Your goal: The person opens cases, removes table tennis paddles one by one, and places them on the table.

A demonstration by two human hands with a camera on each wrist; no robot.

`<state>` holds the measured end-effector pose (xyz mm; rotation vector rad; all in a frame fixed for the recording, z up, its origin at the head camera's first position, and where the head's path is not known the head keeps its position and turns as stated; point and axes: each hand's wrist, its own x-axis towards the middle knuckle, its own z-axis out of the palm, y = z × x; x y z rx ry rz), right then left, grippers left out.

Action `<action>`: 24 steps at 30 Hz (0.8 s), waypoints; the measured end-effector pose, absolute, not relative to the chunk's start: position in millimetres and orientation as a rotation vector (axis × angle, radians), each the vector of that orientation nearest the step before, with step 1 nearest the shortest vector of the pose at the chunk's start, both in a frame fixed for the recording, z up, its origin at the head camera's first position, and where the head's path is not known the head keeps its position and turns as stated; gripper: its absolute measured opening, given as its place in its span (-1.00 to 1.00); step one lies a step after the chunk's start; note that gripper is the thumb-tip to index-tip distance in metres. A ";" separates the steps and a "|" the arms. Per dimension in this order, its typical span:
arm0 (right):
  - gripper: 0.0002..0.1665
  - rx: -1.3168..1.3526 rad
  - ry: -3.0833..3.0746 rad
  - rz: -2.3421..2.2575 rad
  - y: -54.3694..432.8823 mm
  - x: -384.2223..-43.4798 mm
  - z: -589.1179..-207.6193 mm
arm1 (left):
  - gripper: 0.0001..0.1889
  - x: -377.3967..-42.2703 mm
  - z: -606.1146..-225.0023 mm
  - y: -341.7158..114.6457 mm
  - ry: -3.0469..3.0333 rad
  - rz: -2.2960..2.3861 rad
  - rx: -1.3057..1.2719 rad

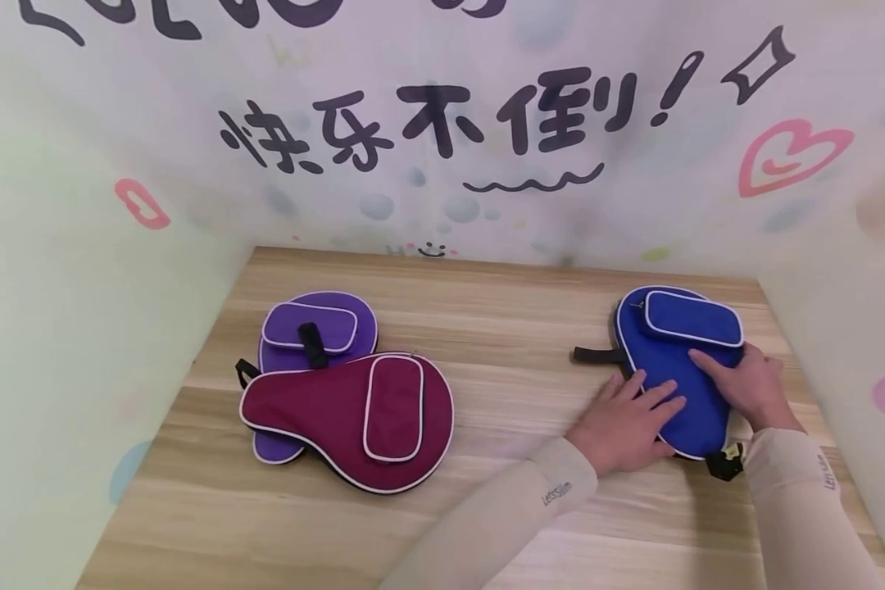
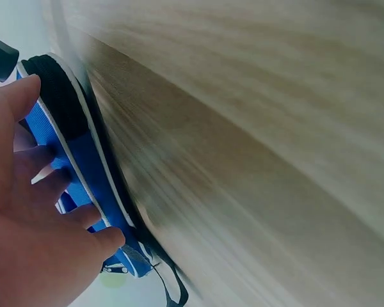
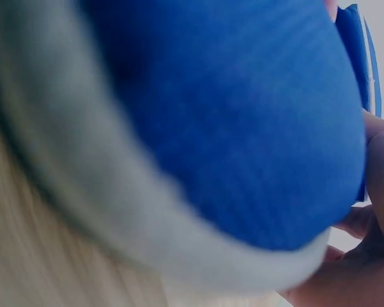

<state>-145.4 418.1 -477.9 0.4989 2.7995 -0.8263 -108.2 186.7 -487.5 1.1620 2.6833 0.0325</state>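
A blue table tennis bat case (image 1: 678,385) with white piping and a small zipped pocket (image 1: 693,319) lies on the right part of the table. My left hand (image 1: 627,422) rests on its lower left edge, fingers spread over the fabric. In the left wrist view, the same hand's fingers (image 2: 80,217) touch the case's side (image 2: 77,147). At the right edge my right hand (image 1: 755,385) grips the case, thumb on top and the other fingers mostly hidden beyond the rim. Close up in the right wrist view, the blue fabric (image 3: 243,115) covers most of the picture.
To the left, a dark red bat case (image 1: 310,401) lies partly over a purple bat case (image 1: 365,315). Black straps (image 1: 597,355) stick out from the cases. A printed cloth wall (image 1: 428,213) closes off the back of the wooden table (image 1: 501,393), with pale walls on both sides.
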 end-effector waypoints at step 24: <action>0.29 0.305 2.681 -0.714 349.9 -160.3 -463.1 | -0.28 -97.8 -476.3 125.7 2.733 -0.042 1.102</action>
